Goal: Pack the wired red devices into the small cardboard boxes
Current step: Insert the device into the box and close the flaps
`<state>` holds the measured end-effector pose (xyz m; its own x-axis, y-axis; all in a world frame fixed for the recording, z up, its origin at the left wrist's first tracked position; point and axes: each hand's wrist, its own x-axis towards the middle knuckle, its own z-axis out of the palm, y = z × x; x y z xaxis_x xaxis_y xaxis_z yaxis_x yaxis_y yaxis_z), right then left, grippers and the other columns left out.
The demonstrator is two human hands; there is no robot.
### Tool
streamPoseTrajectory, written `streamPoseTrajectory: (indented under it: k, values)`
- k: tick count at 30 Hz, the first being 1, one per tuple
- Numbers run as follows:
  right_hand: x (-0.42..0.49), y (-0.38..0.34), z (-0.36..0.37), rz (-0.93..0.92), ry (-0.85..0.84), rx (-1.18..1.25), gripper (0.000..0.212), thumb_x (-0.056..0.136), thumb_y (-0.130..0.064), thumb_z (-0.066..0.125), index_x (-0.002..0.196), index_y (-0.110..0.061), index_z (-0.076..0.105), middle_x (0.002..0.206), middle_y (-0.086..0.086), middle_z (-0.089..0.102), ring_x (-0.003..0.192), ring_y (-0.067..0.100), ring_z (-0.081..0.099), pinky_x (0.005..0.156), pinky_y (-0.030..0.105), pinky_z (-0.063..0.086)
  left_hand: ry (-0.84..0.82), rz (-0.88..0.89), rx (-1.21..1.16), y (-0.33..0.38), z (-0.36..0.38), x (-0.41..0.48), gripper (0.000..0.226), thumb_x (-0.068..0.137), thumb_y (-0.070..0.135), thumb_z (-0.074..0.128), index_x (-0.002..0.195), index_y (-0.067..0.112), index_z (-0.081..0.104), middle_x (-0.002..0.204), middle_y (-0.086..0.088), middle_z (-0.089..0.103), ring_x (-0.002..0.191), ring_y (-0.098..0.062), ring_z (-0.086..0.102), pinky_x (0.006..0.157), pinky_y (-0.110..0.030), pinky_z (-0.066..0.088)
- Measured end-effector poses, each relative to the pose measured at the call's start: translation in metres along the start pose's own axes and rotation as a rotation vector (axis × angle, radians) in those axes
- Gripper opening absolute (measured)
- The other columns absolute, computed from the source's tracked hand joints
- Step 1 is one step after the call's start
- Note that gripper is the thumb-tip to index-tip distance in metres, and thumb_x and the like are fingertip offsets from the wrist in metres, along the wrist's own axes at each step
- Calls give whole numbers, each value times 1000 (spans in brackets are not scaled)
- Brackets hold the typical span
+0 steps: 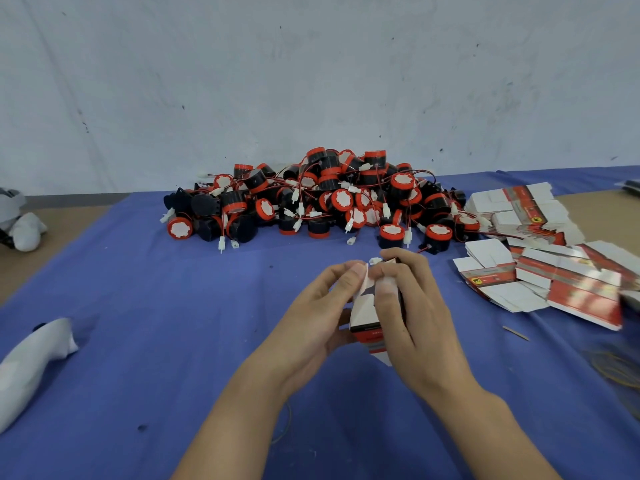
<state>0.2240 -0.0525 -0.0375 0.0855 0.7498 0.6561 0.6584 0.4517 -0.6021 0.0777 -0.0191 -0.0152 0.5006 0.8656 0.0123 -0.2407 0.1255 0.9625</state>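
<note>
A small white and red cardboard box [367, 320] stands between both hands above the blue cloth. My left hand [311, 313] grips its left side, with the thumb on a white top flap. My right hand [412, 317] wraps the right side, its fingers curled over the open top. A white connector [374, 260] pokes out at the box's top; the device itself is hidden. A big pile of red and black wired devices [318, 199] lies behind the hands.
Several flat, unfolded boxes [540, 258] are spread at the right. A white cloth bundle [31, 362] lies at the left and another [24, 223] at the far left edge. Yellow rubber bands [613, 368] sit at the right. A grey wall stands behind the blue cloth [138, 306].
</note>
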Motion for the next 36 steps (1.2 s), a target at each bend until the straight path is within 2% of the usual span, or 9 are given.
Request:
streamPoseTrajectory:
  k: [4, 7, 10, 12, 14, 17, 25, 32, 36]
  values:
    - [-1, 0, 1, -12, -39, -14, 60, 99, -71, 19, 138, -33, 44, 135, -23, 43, 127, 3, 47, 101, 33, 47, 11, 1, 73, -1, 1, -1, 37, 91, 38, 68, 125, 27, 56, 106, -10, 74, 91, -26, 72, 77, -43, 59]
    - [-2, 0, 2, -20, -59, -48, 62, 98, -74, 18, 141, -35, 41, 134, -28, 39, 127, 1, 45, 101, 38, 48, 32, 18, 155, -6, 0, 1, 40, 89, 39, 70, 124, 32, 53, 105, -9, 74, 91, -26, 73, 84, -47, 60]
    - [-2, 0, 3, -44, -57, -65, 60, 99, -72, 18, 140, -35, 41, 136, -27, 39, 128, 1, 44, 103, 35, 46, 36, 38, 203, -7, -2, 2, 36, 91, 38, 67, 124, 35, 53, 106, -3, 75, 95, -25, 73, 88, -48, 59]
    - [-2, -1, 4, -67, -62, -83, 57, 99, -72, 18, 139, -38, 39, 134, -30, 36, 129, -3, 41, 105, 27, 41, 43, 39, 222, -9, -3, 4, 35, 92, 37, 67, 124, 36, 53, 106, -3, 74, 94, -24, 74, 84, -44, 60]
    - [-3, -2, 5, -92, -79, -105, 54, 99, -70, 18, 136, -38, 41, 136, -27, 39, 128, -5, 40, 106, 19, 35, 60, 50, 277, -10, -3, 6, 34, 94, 29, 67, 124, 36, 53, 106, -4, 73, 89, -18, 74, 74, -32, 60]
    - [-5, -4, 8, -104, -110, -124, 57, 100, -67, 19, 134, -33, 49, 138, -15, 47, 129, 5, 44, 107, 25, 36, 84, 59, 322, -12, -3, 8, 30, 96, 22, 66, 119, 37, 54, 107, -2, 71, 83, -11, 73, 63, -20, 55]
    - [-2, -5, 6, -89, -4, -84, 56, 100, -67, 20, 138, -34, 43, 139, -17, 42, 127, 6, 46, 100, 35, 46, -7, -25, 102, -6, -5, 5, 31, 102, 30, 56, 130, 20, 61, 120, -6, 71, 107, -25, 70, 78, -32, 56]
    - [-4, -2, 5, -71, -8, -90, 55, 100, -66, 22, 137, -32, 47, 140, -14, 40, 125, 8, 47, 92, 45, 52, 6, 115, 341, -7, -1, 4, 28, 103, 28, 54, 129, 28, 62, 118, 1, 71, 108, -19, 69, 90, -37, 56]
    - [-2, -3, 1, -80, 8, -72, 52, 102, -62, 25, 137, -30, 47, 140, -14, 39, 122, 8, 49, 92, 40, 52, -36, 21, 98, -3, 1, 3, 30, 104, 26, 51, 132, 24, 61, 121, -4, 71, 106, -19, 69, 79, -29, 55]
